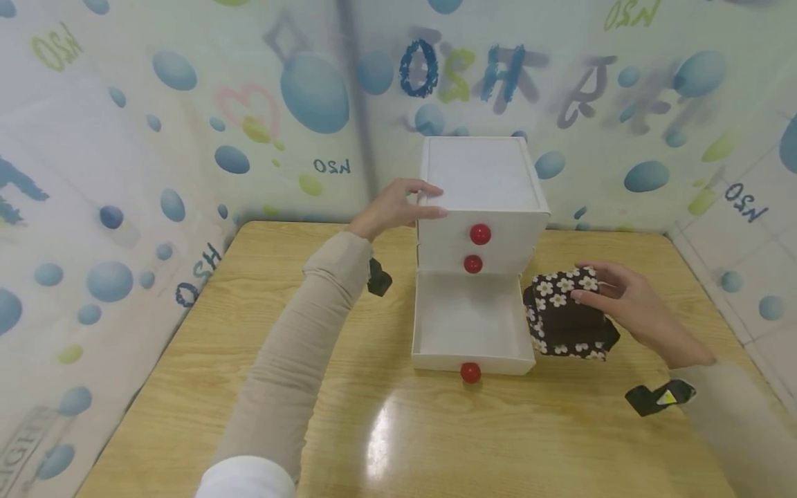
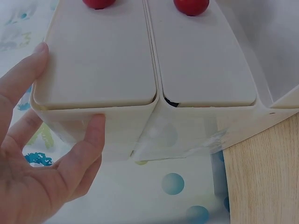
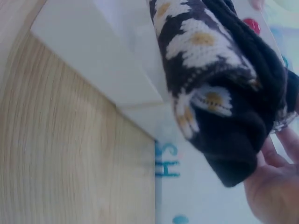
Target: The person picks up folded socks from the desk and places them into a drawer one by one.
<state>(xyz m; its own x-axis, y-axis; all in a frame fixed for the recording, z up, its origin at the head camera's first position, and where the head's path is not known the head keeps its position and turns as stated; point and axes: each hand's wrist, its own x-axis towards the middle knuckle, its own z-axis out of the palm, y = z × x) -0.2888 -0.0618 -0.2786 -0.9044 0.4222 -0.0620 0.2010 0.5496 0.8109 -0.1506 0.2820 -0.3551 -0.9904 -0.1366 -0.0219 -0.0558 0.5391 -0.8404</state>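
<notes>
A white drawer unit (image 1: 482, 173) with red round knobs stands on the table, its bottom drawer (image 1: 467, 325) pulled out and bare inside. My left hand (image 1: 398, 204) grips the unit's upper left front corner. In the left wrist view, fingertips (image 2: 96, 128) lie against the unit's side wall. Just right of the drawer, my right hand (image 1: 631, 304) holds a folded pair of black knit socks (image 1: 569, 315) with white daisies, thumb on top. Close up in the right wrist view, the socks (image 3: 219, 79) overlap the drawer's side, and part of the right hand (image 3: 275, 182) shows beneath.
The unit stands at the back of a light wooden table (image 1: 373, 429). Behind it hangs a pale wall covering (image 1: 398, 117) with blue dots and lettering. The two upper drawers are closed, each with a red knob (image 1: 480, 234). Wrist cameras (image 1: 660, 396) stick out from the sleeves.
</notes>
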